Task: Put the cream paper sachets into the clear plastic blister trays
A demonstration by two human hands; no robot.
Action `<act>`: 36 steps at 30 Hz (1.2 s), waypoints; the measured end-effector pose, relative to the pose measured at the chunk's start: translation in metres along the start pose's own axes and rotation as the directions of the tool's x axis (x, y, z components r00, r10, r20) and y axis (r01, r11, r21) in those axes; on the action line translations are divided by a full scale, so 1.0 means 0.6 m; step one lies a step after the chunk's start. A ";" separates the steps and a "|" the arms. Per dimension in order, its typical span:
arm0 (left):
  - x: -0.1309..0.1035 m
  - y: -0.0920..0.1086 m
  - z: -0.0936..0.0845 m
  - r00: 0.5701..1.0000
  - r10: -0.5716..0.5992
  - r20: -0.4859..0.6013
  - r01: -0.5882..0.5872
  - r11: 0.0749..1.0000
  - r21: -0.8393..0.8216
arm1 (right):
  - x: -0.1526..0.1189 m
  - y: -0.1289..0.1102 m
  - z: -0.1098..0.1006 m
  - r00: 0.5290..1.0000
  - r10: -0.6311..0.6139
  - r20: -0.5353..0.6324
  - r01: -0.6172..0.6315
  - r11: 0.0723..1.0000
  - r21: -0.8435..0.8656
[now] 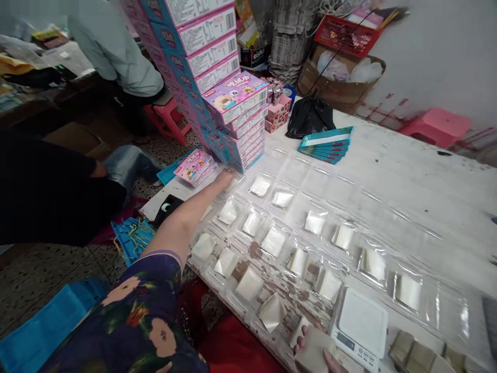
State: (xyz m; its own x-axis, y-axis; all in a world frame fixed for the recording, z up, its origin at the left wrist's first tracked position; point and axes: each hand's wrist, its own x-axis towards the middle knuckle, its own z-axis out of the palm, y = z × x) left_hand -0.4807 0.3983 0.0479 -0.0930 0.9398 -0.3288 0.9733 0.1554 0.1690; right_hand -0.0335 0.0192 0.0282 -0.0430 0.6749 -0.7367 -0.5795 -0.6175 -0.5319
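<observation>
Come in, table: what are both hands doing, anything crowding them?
Left hand at clear trays, grip unclear. Right hand holding pale squarish item. Box stack close by left; white scale beside right.

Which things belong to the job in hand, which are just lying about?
Likely job:
- clear trays
- pale packets
- held pack
- perhaps scale, pink boxes

Likely lying about:
- black bag
- red basket
- stool by wall

Soft, moderate light across my bench point(399, 166).
Glare on clear trays point(341, 190); floor point(101, 265) dim; edges stretched, blurred.
</observation>
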 end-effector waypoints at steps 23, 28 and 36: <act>-0.551 0.583 0.163 0.710 0.501 0.495 0.354 0.354 -0.866 | -0.061 -0.201 -0.033 0.927 -0.373 -0.027 0.360 0.910 -0.205; -0.602 0.671 0.167 0.699 0.482 0.528 0.362 0.398 -0.843 | -0.099 -0.240 -0.116 0.935 -0.356 0.007 0.352 0.921 -0.167; -0.653 0.779 0.196 0.768 0.397 0.504 0.376 0.357 -0.855 | -0.123 -0.281 -0.217 0.950 -0.307 0.058 0.311 0.948 -0.064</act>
State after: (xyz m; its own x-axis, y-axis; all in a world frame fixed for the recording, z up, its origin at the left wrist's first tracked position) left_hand 0.0355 0.0668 0.1464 0.4203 0.6298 -0.6532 0.1328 0.6694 0.7309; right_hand 0.1732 0.0209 0.1176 0.0900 0.8544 -0.5118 -0.5107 -0.4016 -0.7602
